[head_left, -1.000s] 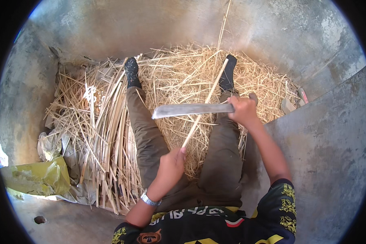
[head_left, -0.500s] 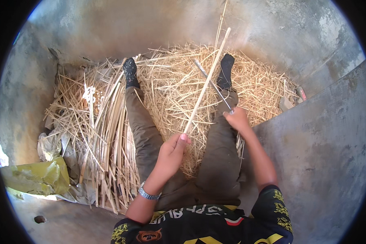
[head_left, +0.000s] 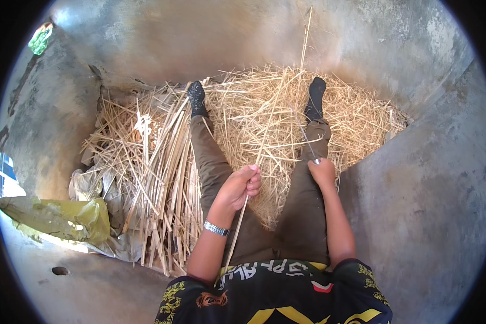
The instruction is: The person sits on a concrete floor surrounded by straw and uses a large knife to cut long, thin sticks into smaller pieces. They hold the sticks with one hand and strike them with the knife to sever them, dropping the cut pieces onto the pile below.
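Observation:
My left hand [head_left: 243, 186], closed, grips a long thin bamboo strip [head_left: 236, 231]. One end of the strip runs down toward my lap, and the other slants up over the shavings between my legs. My right hand [head_left: 323, 171] is closed on the handle of a knife, resting near my right thigh. Its narrow blade [head_left: 308, 140] points up and away, edge-on and hard to make out against the straw-coloured pile. The blade stands apart from the strip. Most of the handle is hidden in my fist.
Curly shavings [head_left: 356, 116] heap between and beyond my outstretched legs. Many split strips [head_left: 164, 200] lie beside my left leg. A yellowish plastic sack [head_left: 94, 221] is at the left. Grey walls [head_left: 200, 38] surround the spot, and a small hole [head_left: 60, 270] shows at lower left.
My left hand now grips the strip partway along, with a length hanging below it; before, it held the lower end. My right hand and knife have drawn back. The view has shifted slightly.

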Demonstrator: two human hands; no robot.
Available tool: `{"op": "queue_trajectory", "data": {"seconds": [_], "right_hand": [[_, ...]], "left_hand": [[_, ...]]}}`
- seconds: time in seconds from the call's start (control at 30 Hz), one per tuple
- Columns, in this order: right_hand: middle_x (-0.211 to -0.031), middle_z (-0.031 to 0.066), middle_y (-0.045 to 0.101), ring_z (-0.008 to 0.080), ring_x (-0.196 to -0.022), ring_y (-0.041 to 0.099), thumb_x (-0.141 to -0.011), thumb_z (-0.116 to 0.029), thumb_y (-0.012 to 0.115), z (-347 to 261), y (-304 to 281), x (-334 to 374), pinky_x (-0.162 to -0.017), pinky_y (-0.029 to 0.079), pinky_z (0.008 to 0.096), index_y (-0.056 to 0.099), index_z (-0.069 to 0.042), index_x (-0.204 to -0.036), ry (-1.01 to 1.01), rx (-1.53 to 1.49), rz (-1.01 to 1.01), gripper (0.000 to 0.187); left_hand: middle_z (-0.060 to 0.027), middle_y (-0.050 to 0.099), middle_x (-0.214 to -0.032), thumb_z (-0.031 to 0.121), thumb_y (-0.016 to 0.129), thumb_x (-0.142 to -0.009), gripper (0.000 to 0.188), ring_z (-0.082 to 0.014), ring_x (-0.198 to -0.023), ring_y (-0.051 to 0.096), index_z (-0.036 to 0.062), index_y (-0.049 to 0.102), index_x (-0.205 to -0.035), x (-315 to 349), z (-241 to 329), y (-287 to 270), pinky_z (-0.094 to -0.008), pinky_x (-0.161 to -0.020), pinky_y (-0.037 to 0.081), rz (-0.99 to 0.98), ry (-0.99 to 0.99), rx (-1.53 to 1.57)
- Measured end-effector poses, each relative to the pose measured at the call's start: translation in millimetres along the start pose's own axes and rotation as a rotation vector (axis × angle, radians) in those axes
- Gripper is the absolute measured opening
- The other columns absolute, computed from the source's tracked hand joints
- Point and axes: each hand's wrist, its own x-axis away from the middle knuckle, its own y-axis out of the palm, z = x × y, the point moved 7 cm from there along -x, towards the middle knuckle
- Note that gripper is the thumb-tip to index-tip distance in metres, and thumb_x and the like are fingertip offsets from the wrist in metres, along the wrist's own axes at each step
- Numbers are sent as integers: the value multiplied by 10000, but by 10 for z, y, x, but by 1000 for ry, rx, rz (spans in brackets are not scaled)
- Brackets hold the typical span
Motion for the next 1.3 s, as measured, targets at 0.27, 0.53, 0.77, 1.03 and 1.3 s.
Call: {"op": "queue_trajectory", "data": {"seconds": [0.27, 0.53, 0.77, 1.03, 1.3], "right_hand": [[-874, 203, 733, 393, -848, 705, -798, -351, 672, -121, -29, 139, -771, 550, 484, 738, -36, -875, -40, 105, 38, 331], [-911, 193, 734, 386, -881, 718, -826, -314, 668, -349, 58, 304, -798, 566, 500, 701, -50, -953, -180, 367, -16, 295], [-867, 179, 732, 357, -832, 734, -809, -244, 696, -487, 217, 370, -740, 582, 472, 670, -45, -945, -378, 559, -32, 242], [-813, 181, 724, 362, -785, 727, -805, -180, 653, -513, 290, 355, -716, 575, 476, 658, -41, -912, -444, 569, -24, 175], [-784, 178, 711, 368, -748, 715, -779, -161, 673, -486, 302, 357, -700, 569, 487, 650, -33, -922, -500, 504, 7, 193]], "left_hand": [[-16, 532, -769, 258, 415, -1108, 300, -71, -566, 436, -4, 560, -1134, 416, 260, 280, -220, -489, 388, 85, 207, -231], [-28, 618, -776, 244, 489, -1087, 285, -59, -551, 476, -15, 600, -1129, 607, 364, 372, -197, -465, 386, 91, 357, -372], [35, 598, -789, 249, 664, -1004, 240, -55, -710, 507, 17, 723, -1013, 969, 1247, 675, -228, -641, 424, 301, 704, -1173], [6, 634, -850, 206, 689, -980, 198, -67, -738, 537, 21, 717, -1043, 2261, 2608, 1079, -225, -683, 441, 837, 1468, -1134], [-32, 672, -920, 78, 486, -1042, 158, -99, -825, 628, 25, 631, -1074, 2741, 2682, 823, -224, -682, 464, 944, 1597, -798]]}}
